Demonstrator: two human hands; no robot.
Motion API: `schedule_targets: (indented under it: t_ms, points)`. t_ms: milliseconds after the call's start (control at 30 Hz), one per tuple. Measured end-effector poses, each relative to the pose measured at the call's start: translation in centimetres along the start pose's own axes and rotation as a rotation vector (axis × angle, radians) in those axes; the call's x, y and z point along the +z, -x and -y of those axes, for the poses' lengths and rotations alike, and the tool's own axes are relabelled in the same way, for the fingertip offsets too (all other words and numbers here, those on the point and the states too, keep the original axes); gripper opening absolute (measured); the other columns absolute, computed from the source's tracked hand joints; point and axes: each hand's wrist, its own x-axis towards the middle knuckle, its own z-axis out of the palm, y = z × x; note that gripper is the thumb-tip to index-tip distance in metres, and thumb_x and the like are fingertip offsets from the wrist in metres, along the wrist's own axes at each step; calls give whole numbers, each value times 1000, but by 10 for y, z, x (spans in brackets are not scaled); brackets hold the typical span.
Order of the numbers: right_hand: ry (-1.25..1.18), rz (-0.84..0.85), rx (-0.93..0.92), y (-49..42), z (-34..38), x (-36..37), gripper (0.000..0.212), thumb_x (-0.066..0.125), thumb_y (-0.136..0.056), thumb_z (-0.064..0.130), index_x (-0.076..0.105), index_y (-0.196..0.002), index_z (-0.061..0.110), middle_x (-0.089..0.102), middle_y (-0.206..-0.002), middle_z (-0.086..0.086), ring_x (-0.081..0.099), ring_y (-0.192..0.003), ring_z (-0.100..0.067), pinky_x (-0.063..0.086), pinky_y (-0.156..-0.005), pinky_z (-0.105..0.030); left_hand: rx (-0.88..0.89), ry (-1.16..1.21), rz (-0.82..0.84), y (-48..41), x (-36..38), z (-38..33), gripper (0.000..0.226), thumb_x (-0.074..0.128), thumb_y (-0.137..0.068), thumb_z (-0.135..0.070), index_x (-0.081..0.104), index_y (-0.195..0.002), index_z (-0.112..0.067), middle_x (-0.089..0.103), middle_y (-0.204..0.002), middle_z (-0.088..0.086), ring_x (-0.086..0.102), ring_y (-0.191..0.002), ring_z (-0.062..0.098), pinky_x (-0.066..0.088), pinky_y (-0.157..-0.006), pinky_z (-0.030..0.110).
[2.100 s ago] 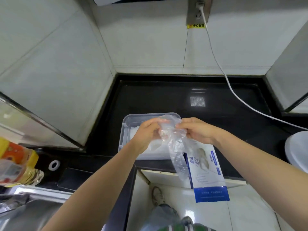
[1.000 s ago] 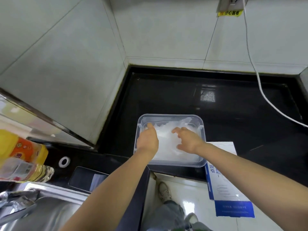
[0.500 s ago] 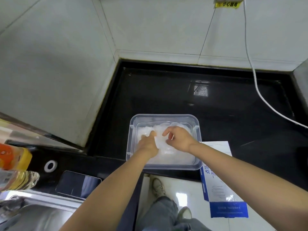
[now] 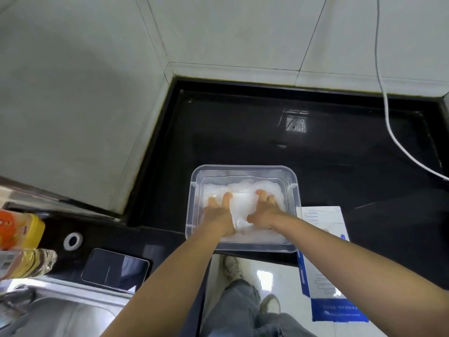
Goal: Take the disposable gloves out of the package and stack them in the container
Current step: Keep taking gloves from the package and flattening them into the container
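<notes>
A clear plastic container (image 4: 244, 169) stands at the front edge of the black counter. It holds a pile of thin translucent disposable gloves (image 4: 243, 190). My left hand (image 4: 217, 210) and my right hand (image 4: 263, 209) both lie inside it with fingers spread flat, pressing down on the top glove. The white and blue glove package (image 4: 325, 263) lies just right of the container, hanging over the counter edge, partly behind my right forearm.
A white cable (image 4: 388, 113) runs down the tiled wall onto the black counter (image 4: 243, 132) at the right. A phone (image 4: 115, 269) lies at the front left beside a steel sink (image 4: 60, 314). An oil bottle (image 4: 21, 246) stands at the far left.
Two seconds ago both hands held a glove above the container. They lowered it inside, and now the fingers have spread flat on the pile.
</notes>
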Motion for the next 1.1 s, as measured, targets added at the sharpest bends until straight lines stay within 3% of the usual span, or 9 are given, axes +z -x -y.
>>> schedule_targets:
  t_ms: [100, 167, 233, 333, 500, 600, 800, 1000, 1100]
  points:
    - [27, 43, 1, 7, 2, -6, 88, 56, -95, 24, -8, -156, 23, 2, -162, -9, 41, -132, -31, 51, -89, -35, 22, -10, 31, 3, -3, 0, 92, 66, -86, -38, 1, -152, -35, 16, -153, 12, 43, -126, 34, 48, -96, 38]
    - [-7, 88, -44, 16, 5, -17, 76, 54, -96, 30, 8, -156, 18, 28, -151, -11, 50, -114, -28, 53, -78, -34, 59, -28, 28, 10, -11, -2, 85, 62, -90, -42, 3, -151, -36, 20, -153, 9, 50, -118, 30, 53, -83, 31]
    - [-6, 89, -127, 29, 6, -30, 63, 53, -98, 32, 26, -152, 17, 43, -141, -7, 50, -114, -27, 50, -89, -35, 53, -24, -79, 21, -21, -7, 66, 54, -95, -43, 20, -150, -29, 36, -148, 9, 53, -116, 28, 46, -78, 27]
    - [-65, -59, -341, 50, 2, -48, 38, 55, -98, 26, 55, -135, 17, 55, -134, -3, 53, -122, -21, 43, -99, -28, 59, 8, -339, 42, -32, -22, 42, 46, -100, -38, 45, -138, -20, 58, -129, 4, 59, -112, 22, 43, -78, 23]
    - [-480, -388, -460, 80, -34, -80, 16, 57, -94, 12, 73, -93, 9, 70, -84, -10, 61, -68, -15, 52, -67, -28, 119, 185, -590, 81, -33, -70, 31, 39, -102, -33, 60, -116, -15, 68, -103, 5, 60, -83, 16, 37, -59, 22]
    - [-483, -503, -394, 88, -78, -86, 16, 58, -92, 13, 72, -85, 11, 68, -74, -4, 59, -65, -13, 50, -67, -27, 230, 250, -549, 109, -17, -109, 27, 42, -101, -30, 59, -113, -14, 68, -102, 7, 61, -87, 22, 39, -66, 28]
    - [-70, -330, -164, 83, -157, -52, 15, 56, -95, 16, 70, -88, 16, 71, -98, -6, 61, -81, -18, 48, -74, -30, 456, 190, -294, 135, 44, -154, 25, 42, -102, -28, 53, -116, -11, 66, -105, 10, 61, -89, 23, 45, -72, 30]
    - [120, -338, -162, 79, -170, -21, 24, 59, -92, 26, 63, -116, 21, 68, -116, -3, 64, -100, -25, 53, -89, -36, 388, 96, -166, 113, 89, -157, 52, 42, -102, -24, 21, -149, -15, 58, -129, 13, 61, -109, 30, 52, -91, 39]
    - [270, -337, -135, 68, -168, -12, 27, 54, -92, 30, 61, -117, 22, 66, -116, -3, 65, -99, -26, 53, -80, -34, 310, 71, -97, 97, 92, -151, 66, 42, -102, -31, 3, -154, -24, 55, -134, 13, 59, -115, 31, 50, -93, 40]
